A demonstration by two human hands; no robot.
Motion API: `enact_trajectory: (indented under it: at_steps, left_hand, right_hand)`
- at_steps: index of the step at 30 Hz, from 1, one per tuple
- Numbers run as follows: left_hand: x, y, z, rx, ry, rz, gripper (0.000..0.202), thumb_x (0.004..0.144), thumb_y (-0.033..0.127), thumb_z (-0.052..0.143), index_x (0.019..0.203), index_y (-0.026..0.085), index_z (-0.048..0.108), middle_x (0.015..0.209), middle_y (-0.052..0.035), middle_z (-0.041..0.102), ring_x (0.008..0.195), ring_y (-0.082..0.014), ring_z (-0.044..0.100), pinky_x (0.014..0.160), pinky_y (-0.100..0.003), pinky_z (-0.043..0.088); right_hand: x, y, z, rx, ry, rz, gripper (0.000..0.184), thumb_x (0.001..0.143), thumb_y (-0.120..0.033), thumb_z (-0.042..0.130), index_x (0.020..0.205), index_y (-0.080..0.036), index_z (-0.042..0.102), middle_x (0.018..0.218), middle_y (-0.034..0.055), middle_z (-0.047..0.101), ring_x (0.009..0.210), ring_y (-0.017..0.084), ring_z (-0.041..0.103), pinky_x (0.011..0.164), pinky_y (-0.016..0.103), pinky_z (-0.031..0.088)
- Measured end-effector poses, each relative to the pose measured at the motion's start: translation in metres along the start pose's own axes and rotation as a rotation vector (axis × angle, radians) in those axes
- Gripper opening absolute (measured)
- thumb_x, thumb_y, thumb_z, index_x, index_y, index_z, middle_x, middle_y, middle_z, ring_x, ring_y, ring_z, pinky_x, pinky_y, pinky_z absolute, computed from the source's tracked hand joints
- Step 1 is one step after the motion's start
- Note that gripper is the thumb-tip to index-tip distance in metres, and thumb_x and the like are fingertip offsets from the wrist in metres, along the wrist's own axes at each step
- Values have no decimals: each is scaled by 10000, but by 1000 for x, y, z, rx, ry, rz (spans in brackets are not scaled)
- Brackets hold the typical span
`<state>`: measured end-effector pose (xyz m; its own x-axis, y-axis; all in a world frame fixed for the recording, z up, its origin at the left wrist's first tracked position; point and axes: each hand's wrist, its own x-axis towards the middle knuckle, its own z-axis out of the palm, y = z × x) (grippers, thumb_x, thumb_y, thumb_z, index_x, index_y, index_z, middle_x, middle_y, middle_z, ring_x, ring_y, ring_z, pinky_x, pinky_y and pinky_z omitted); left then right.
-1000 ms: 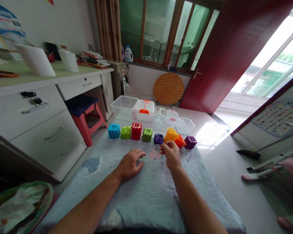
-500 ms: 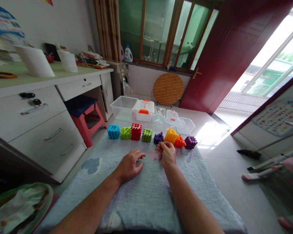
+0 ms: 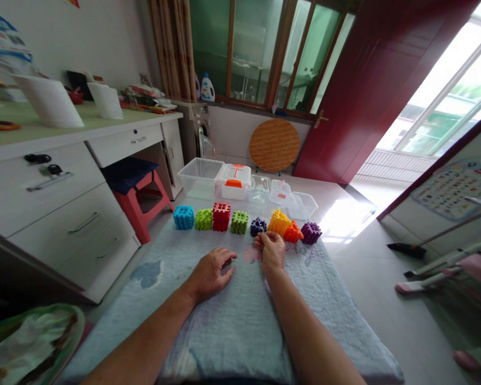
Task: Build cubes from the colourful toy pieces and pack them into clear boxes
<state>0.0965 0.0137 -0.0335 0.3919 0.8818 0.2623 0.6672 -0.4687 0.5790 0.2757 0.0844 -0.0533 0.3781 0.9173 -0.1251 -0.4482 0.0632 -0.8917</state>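
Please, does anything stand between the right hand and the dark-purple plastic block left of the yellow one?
Nothing visible does. The right hand is at the near side of the dark-purple plastic block; contact is unclear. The yellow plastic block stands right of it.

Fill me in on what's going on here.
A person has both bare hands at a pale blue patterned cloth. The right hand, fingers drawn together, is at the small dark-purple lattice block; whether it touches or grips anything is unclear. The left hand is loosely curled, apart from the blocks. The row runs from a bright-blue lattice block to a purple lattice block, with clear plastic containers behind.
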Motion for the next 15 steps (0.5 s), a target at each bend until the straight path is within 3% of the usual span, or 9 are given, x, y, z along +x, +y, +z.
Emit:
enact_trajectory:
  at_steps: [15]
  left_hand:
    - [0, -2, 1, -20, -4, -25, 245, 778, 176, 551, 1010, 178, 633, 904, -57, 635, 832, -186, 576, 777, -302, 461]
  right_hand:
    - [-3, 2, -4, -24, -32, -17, 308, 584, -312, 728, 794, -180, 547, 752, 11, 693, 628, 139, 671, 499, 208, 529]
